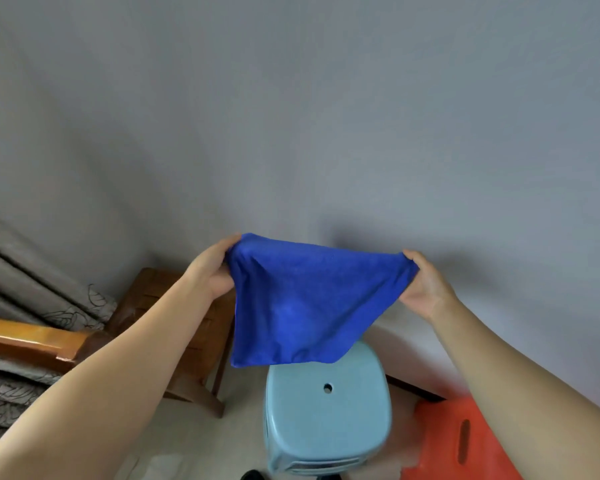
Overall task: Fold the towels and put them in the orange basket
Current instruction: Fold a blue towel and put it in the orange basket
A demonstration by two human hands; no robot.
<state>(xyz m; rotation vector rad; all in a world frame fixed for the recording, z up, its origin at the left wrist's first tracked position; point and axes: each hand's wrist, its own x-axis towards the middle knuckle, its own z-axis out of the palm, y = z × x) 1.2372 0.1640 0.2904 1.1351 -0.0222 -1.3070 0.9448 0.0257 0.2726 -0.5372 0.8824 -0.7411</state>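
Observation:
A blue towel (pixel 302 303) hangs in the air in front of a grey wall, stretched between both hands. My left hand (pixel 210 270) pinches its upper left corner. My right hand (pixel 426 285) pinches its upper right corner. The cloth sags between them and its lower edge hangs just above a light blue plastic stool (pixel 326 410). The orange basket (pixel 440 441) stands on the floor at the lower right, partly hidden by my right forearm; its inside does not show.
A brown wooden chair (pixel 194 355) stands left of the stool, behind my left forearm. Grey patterned curtains (pixel 21 289) and a wooden rail (pixel 32 337) fill the far left. A dark object (pixel 252 475) shows at the bottom edge.

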